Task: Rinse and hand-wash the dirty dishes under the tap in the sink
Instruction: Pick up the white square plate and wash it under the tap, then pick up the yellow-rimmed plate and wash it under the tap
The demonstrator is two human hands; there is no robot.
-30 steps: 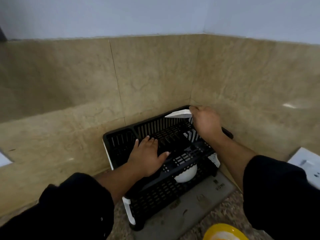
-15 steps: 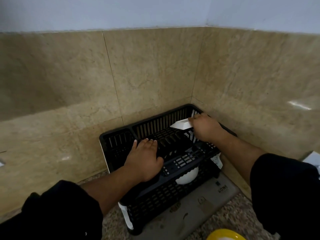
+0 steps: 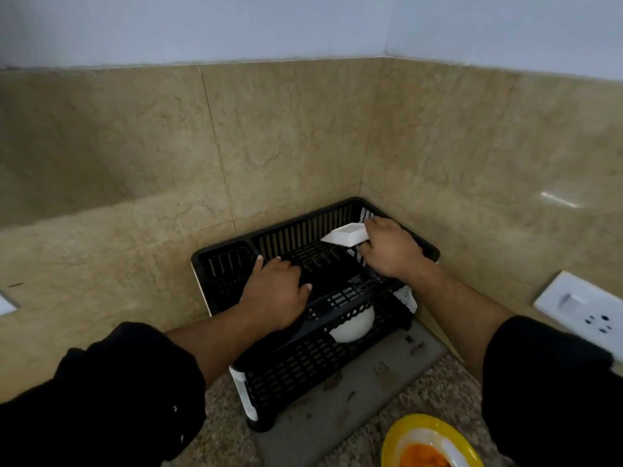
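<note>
A black plastic dish rack (image 3: 303, 362) stands in the corner of the counter. My right hand (image 3: 391, 251) grips a small white square dish (image 3: 345, 234) and holds it tilted just above the rack's back right part. My left hand (image 3: 273, 294) rests on the rack's middle, fingers bent over a black piece there. A white bowl (image 3: 352, 326) lies upside down in the rack's lower tier, partly hidden by the slats. A yellow plate (image 3: 428, 443) with orange residue sits at the bottom right.
Beige tiled walls (image 3: 286, 146) meet in a corner right behind the rack. A grey drain mat (image 3: 354, 392) lies under the rack on the speckled counter. A white wall socket (image 3: 583, 308) is on the right wall. No sink or tap is in view.
My right hand has lowered the white dish from above the rack's back rim down into the rack. My left hand has curled its fingers more over the rack's middle.
</note>
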